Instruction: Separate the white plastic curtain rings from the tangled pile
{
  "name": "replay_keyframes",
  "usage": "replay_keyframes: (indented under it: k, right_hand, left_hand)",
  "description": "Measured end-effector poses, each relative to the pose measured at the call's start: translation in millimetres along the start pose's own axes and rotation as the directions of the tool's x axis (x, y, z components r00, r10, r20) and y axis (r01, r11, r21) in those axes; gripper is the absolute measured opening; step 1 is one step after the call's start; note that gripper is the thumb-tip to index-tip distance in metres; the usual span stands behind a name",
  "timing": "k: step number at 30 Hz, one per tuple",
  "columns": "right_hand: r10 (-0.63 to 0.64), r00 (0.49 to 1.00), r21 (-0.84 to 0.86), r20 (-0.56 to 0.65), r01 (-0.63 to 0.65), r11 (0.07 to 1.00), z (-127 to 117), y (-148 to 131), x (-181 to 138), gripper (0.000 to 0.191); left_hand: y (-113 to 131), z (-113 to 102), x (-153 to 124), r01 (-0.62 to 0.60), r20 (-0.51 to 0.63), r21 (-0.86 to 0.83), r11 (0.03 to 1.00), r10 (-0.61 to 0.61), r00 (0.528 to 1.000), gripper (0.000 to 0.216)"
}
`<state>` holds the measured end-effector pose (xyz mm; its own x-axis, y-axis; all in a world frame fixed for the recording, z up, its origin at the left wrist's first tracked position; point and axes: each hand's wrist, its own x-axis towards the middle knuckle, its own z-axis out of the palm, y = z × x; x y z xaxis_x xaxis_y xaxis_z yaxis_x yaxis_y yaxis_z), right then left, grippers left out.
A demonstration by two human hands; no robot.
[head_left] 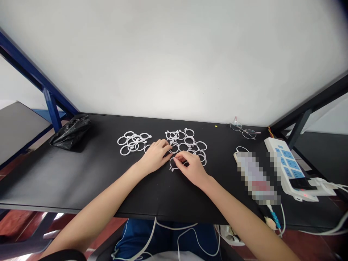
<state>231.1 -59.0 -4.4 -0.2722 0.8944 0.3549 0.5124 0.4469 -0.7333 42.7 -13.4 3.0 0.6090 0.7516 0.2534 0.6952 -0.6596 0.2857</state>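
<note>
White plastic curtain rings with small eyelets lie in two loose groups on a black table. My right hand (192, 167) pinches one white ring (171, 164) between thumb and fingers. That ring has a gap at its lower left side. Just left of it, my left hand (155, 156) rests palm down, thumb apart from the fingers, its fingertips against the edge of the right-hand group of rings (189, 140). The other group of rings (133, 142) lies beyond my left hand, which partly covers one ring.
A crumpled black plastic bag (71, 132) lies at the left end of the black table (89, 174). Glasses (243, 130), a blurred phone with a cable (257, 177) and a white power strip (288, 165) are on the right. A white wall rises behind; cables hang at the front edge.
</note>
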Motion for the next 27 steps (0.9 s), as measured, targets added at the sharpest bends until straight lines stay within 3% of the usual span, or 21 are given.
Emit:
replay_keyframes:
  k: [15, 27]
  right_hand:
    - [-0.006, 0.998, -0.072, 0.067, 0.011, 0.997, -2.3, -3.5, 2.3, 0.007]
    - [-0.026, 0.999, -0.165, -0.044, 0.018, 0.986, -3.4, -2.2, 5.3, 0.016]
  left_hand:
    - [1.4, 0.5, 1.1, 0.035, -0.011, 0.015, 0.999, -0.034, 0.999, 0.014]
    - [5.0, -3.6, 2.8, -0.012, -0.173, -0.062, 0.998, 0.001, 0.985, 0.021]
